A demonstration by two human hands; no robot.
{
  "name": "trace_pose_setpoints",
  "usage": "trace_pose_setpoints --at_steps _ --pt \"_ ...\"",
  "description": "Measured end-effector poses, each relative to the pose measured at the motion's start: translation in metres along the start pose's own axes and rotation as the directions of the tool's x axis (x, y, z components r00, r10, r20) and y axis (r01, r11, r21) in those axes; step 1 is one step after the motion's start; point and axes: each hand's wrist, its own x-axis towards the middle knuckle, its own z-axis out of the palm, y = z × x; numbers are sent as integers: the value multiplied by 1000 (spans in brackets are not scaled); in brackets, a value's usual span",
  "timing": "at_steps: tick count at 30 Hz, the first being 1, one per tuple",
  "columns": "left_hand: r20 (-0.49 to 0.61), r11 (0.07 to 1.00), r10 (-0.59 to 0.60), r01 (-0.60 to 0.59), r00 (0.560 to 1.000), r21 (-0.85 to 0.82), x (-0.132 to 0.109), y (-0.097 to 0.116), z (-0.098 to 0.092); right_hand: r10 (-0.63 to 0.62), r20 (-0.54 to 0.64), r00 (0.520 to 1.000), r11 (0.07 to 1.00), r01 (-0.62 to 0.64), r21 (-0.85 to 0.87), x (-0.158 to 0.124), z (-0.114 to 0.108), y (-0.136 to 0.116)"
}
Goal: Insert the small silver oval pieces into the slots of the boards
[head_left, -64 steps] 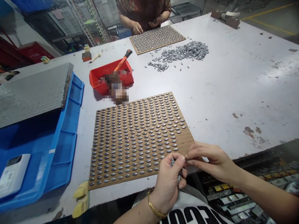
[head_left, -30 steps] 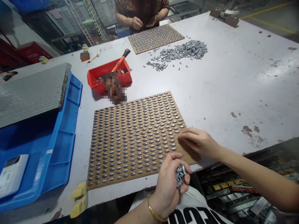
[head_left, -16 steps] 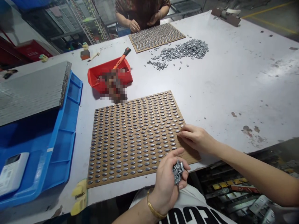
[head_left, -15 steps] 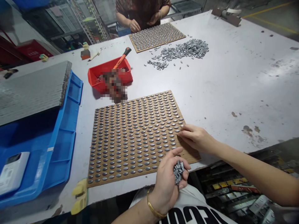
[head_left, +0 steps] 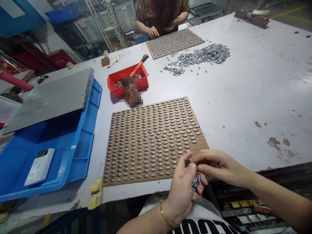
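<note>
My left hand (head_left: pixel 181 185) is cupped palm-up around a small heap of silver, spindle-shaped metal pieces (head_left: pixel 195 182). Another such piece shows between its thumb and forefinger. Fingertips of my right hand (head_left: pixel 220 166) meet that thumb and forefinger, pressed together; what they grip is hidden. Both hands are over the near right corner of a brown corrugated board (head_left: pixel 158 179). Rows of the same pieces lie along its grooves. At the board's right side, several grooves are bare near my hands.
Left stands a blue bin (head_left: pixel 83 152) with a white device (head_left: pixel 40 166) inside and grey sheets (head_left: pixel 56 94) across it. A red tray (head_left: pixel 114 81) holds an orange-handled tool (head_left: pixel 139 65). Beyond are a loose metal pile (head_left: pixel 214 53), another filled board (head_left: pixel 175 42) and a co-worker (head_left: pixel 162 16).
My right hand has drawn back from the board's right edge to the fingertips of my left hand. The whole view has shifted, so the table things appear farther right.
</note>
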Motion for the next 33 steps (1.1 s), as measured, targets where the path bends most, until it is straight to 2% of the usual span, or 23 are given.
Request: trace_pose_setpoints --at_steps 3,5,7,9,11,13,15,18,22,27,29,33 --pt "62 999 -31 30 998 20 0 -1 1 59 137 989 956 -95 278 2 2 3" --pt "85 999 -50 48 995 21 -1 -1 1 50 160 986 931 -104 349 3 2 7" --pt "77 999 -53 53 996 8 0 -2 0 36 132 991 932 -81 353 4 2 10" --pt "39 999 -40 40 998 -9 0 -3 -1 12 28 1000 965 -19 261 2 3 11" --pt "-18 1000 -24 24 1000 -12 0 -3 -2 -41 -111 993 998 46 49 -2 4 10" --pt "-68 1000 -16 16 998 2 0 -4 -3 -136 -207 969 975 93 -204 -5 5 7" --pt "-96 1000 -20 22 995 22 0 -4 -4 -231 -208 951 910 135 -391 -8 6 4" --pt "-108 997 -37 44 993 56 1 -3 -4 -349 -121 929 801 229 -553 -9 8 3" --pt "-81 996 -48 53 996 70 0 -1 -2 -438 -36 898 666 297 -684 -9 7 9" --pt "-34 998 -64 65 997 22 -2 0 -4 -375 29 927 644 282 -711 -17 -1 8" --pt "-9 997 -80 80 997 -8 -2 0 -5 -375 -3 927 654 262 -710 -19 -7 7" --pt "-17 984 -131 128 991 -121 -2 4 -7 -418 -157 895 628 159 -762 -16 -22 16"
